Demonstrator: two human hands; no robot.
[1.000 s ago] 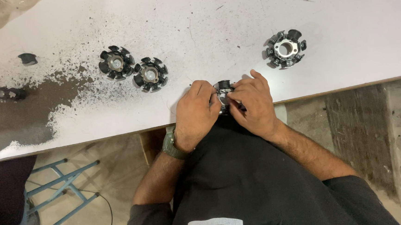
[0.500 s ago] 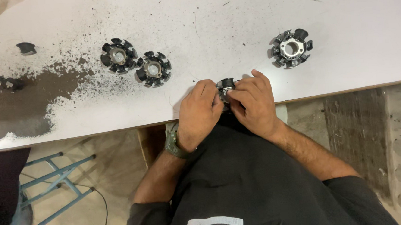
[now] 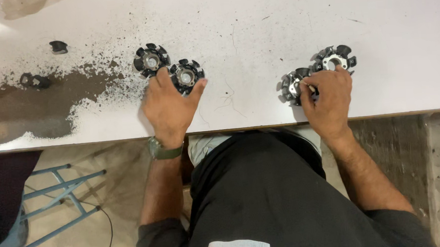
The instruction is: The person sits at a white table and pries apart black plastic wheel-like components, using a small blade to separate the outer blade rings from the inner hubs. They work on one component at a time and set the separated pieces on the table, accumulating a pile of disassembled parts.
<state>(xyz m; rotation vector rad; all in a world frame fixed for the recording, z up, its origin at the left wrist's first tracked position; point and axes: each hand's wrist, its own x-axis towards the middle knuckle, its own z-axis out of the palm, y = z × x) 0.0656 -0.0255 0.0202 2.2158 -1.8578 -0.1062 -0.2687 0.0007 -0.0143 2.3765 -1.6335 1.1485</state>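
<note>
Several dark round metal cores with radial teeth lie on a white table (image 3: pixel 255 30). My left hand (image 3: pixel 169 106) reaches over the nearer of two cores, its fingers around the right core (image 3: pixel 185 76); the other left core (image 3: pixel 150 60) sits just beyond. My right hand (image 3: pixel 328 99) rests on the table with its fingers on a core (image 3: pixel 293 86) at the table's front right. Another core (image 3: pixel 334 59) lies just behind that hand.
Dark powder or grime (image 3: pixel 41 106) covers the table's left part, with two small black pieces (image 3: pixel 58 46) (image 3: pixel 33 80) in it. A blue metal stool frame (image 3: pixel 47 210) stands on the floor at the left. The table's front edge runs just under my wrists.
My hands have parted from the single core held together at the table edge. The left hand moved to the two left cores; the right carried its core to the right.
</note>
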